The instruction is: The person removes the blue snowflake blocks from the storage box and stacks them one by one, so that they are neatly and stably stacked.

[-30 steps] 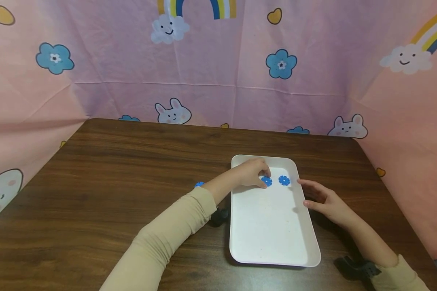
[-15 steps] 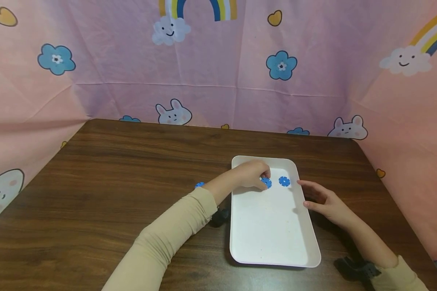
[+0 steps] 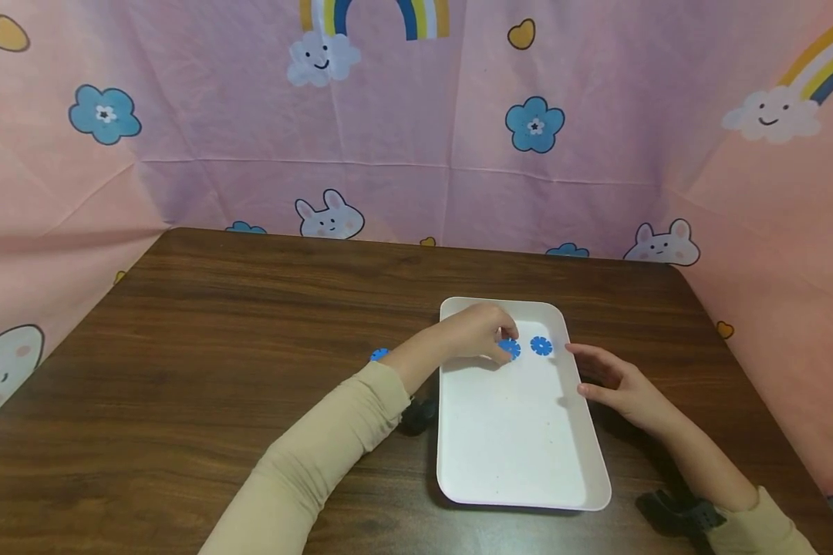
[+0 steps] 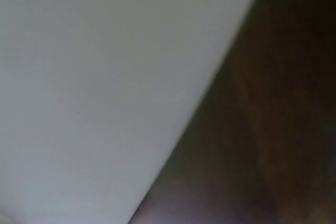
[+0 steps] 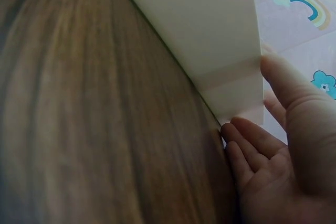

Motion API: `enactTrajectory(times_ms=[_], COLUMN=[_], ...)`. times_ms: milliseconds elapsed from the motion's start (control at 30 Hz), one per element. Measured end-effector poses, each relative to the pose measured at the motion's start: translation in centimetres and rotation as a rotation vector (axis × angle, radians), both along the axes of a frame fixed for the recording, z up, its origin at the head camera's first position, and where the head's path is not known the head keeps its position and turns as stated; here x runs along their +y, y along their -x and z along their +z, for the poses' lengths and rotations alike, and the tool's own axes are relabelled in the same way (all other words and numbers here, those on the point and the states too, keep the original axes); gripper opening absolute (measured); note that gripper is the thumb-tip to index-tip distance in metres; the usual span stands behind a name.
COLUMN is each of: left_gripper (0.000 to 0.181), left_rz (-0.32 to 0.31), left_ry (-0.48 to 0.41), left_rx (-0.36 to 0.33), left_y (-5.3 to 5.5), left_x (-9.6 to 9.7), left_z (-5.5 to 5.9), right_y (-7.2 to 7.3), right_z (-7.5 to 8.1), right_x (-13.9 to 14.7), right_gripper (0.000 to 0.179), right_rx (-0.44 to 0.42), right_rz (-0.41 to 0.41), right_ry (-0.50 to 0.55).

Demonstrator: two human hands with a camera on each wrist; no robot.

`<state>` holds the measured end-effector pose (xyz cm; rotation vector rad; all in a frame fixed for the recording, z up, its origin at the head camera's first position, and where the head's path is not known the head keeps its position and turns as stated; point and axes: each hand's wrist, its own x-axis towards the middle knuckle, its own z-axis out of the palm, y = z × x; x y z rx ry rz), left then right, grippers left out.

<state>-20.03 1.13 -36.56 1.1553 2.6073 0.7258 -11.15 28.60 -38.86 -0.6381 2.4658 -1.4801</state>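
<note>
Inside the white tray (image 3: pixel 514 432), near its far end, my left hand (image 3: pixel 475 333) holds a blue notched plastic disc (image 3: pixel 510 350) between thumb and fingers. A matching blue disc (image 3: pixel 541 346) lies flat just to its right, apart from the hand. My right hand (image 3: pixel 625 389) is at the tray's right side, fingers fairly straight. In the right wrist view, thumb and fingertips of that right hand (image 5: pixel 283 150) touch the tray's outer wall (image 5: pixel 210 30). The left wrist view shows only a blurred pale tray surface (image 4: pixel 105 87) and dark wood, with no fingers.
Another blue disc (image 3: pixel 379 354) lies on the brown wooden table (image 3: pixel 215 347), partly hidden behind the left forearm. A cloth (image 3: pixel 416 116) with rainbows, flowers and rabbits hangs behind the table and along both sides.
The disc in my left hand has shifted slightly right, toward the other disc, and the hand with it. My right hand and the tray stay in place.
</note>
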Motion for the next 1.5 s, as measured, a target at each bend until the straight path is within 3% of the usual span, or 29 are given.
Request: enactTrajectory(times_ms=[200, 467, 633, 833, 1200, 1500], left_gripper=[0.032, 0.028, 0.024, 0.023, 0.022, 0.022], left_rz=[-0.075, -0.165, -0.168, -0.164, -0.206, -0.218], left_ry=[-0.134, -0.264, -0.342, -0.35, -0.469, -0.524], left_rx=[0.038, 0.182, 0.24, 0.266, 0.355, 0.358], left_y=[-0.5, -1.2, -1.7, -2.5, -3.3, -4.1], left_x=[-0.4, -1.8, -2.9, -4.4, -7.2, -9.6], left_z=[0.7, 1.6, 2.3, 2.6, 2.9, 3.4], right_y=[0.0, 0.1, 0.1, 0.1, 0.3, 0.2], right_z=[-0.1, 0.0, 0.1, -0.2, -0.3, -0.2], right_x=[0.1, 0.0, 0.1, 0.2, 0.2, 0.1], right_gripper=[0.056, 0.057, 0.056, 0.056, 0.056, 0.056], right_rx=[-0.009, -0.008, -0.023, -0.017, 0.01, -0.01], right_rz=[-0.007, -0.021, -0.014, 0.0, -0.019, -0.012], right_ry=[-0.001, -0.016, -0.004, 0.019, -0.036, -0.019])
